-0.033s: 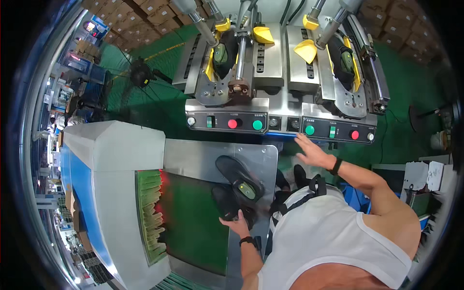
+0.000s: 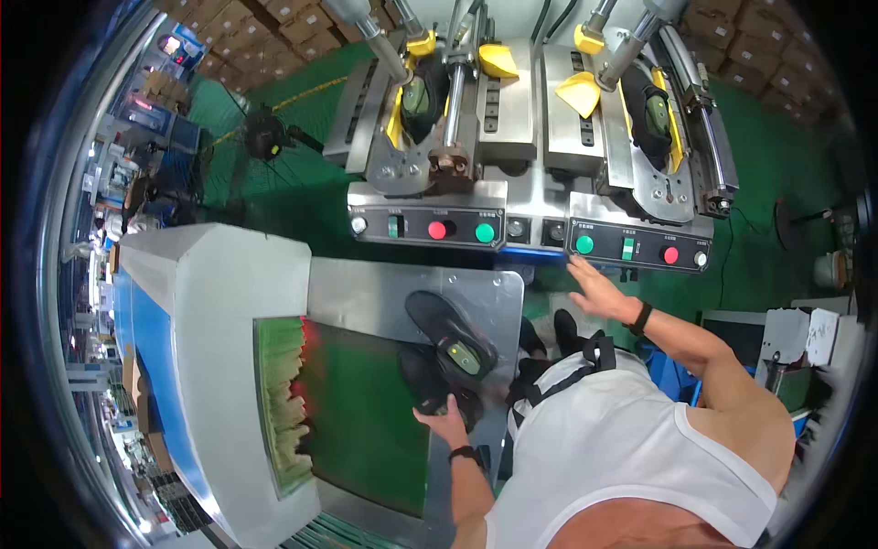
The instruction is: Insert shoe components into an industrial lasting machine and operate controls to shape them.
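Observation:
My left hand [image 2: 444,425] is closed around one end of a black shoe [image 2: 419,375] at the edge of the conveyor. Beside it, on the metal plate, lies a second black shoe [image 2: 432,316] with a green shoe last [image 2: 465,358] in its opening. My right hand [image 2: 602,295] is empty, fingers stretched out, just below the green button [image 2: 584,244] of the right control panel [image 2: 640,247]. On the machine above, one black shoe [image 2: 425,123] sits in the left station and another black shoe [image 2: 647,137] in the right, each around a green last.
A green conveyor belt [image 2: 366,412] runs out of a white housing [image 2: 219,366] with a fringed curtain [image 2: 282,403]. The metal plate [image 2: 366,288] borders it. Yellow pads [image 2: 578,94] and metal cylinders hang over the machine. A fan [image 2: 263,134] stands behind, near stacked cartons [image 2: 265,41].
My right hand has shifted slightly down and to the right, away from the green button. My left hand keeps its hold on the shoe.

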`<state>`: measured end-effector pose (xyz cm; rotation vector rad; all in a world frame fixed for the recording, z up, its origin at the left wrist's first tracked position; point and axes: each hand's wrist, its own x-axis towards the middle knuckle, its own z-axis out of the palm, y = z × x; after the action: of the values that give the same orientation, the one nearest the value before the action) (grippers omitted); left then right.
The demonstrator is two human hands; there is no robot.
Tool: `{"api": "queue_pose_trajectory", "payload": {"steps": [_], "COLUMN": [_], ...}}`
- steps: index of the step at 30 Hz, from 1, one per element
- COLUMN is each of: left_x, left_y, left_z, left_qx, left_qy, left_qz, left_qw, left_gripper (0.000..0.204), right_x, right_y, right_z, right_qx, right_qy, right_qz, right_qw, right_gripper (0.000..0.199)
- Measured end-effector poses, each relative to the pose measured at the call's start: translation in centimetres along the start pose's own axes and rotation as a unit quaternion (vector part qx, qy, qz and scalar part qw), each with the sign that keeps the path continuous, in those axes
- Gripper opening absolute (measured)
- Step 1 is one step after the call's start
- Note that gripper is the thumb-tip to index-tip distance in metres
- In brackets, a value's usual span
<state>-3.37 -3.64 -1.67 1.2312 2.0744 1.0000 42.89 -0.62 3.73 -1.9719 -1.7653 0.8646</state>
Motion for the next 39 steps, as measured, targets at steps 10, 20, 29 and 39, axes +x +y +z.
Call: {"api": "queue_pose_trajectory", "payload": {"steps": [10,20,29,39], "left_x": [0.7,1.0,1.4,3.4], "left_y": [-1.4,-1.3,-2.4,-1.6], "left_z": [-0.4,-0.9,-2.9,-2.8], "left_qx": [0.043,0.055,-0.003,0.025], "left_qy": [-0.025,-0.085,-0.166,-0.126], "left_qz": [-0.041,-0.079,-0.068,-0.156], "left_qw": [0.998,0.992,0.984,0.979], "left_gripper": [0.087,0.095,0.117,0.090], "right_x": [-5.3,4.3,7.8,9.3], "right_y": [3.0,-13.4,-23.4,-22.2], "right_z": [2.0,10.5,23.9,23.5], "right_qx": [0.029,0.214,0.076,-0.003], "right_qy": [-0.067,-0.158,0.033,0.037], "right_qz": [0.043,-0.017,0.104,0.185], "right_qw": [0.996,0.964,0.991,0.982], "right_gripper": [0.068,0.088,0.101,0.083]}}
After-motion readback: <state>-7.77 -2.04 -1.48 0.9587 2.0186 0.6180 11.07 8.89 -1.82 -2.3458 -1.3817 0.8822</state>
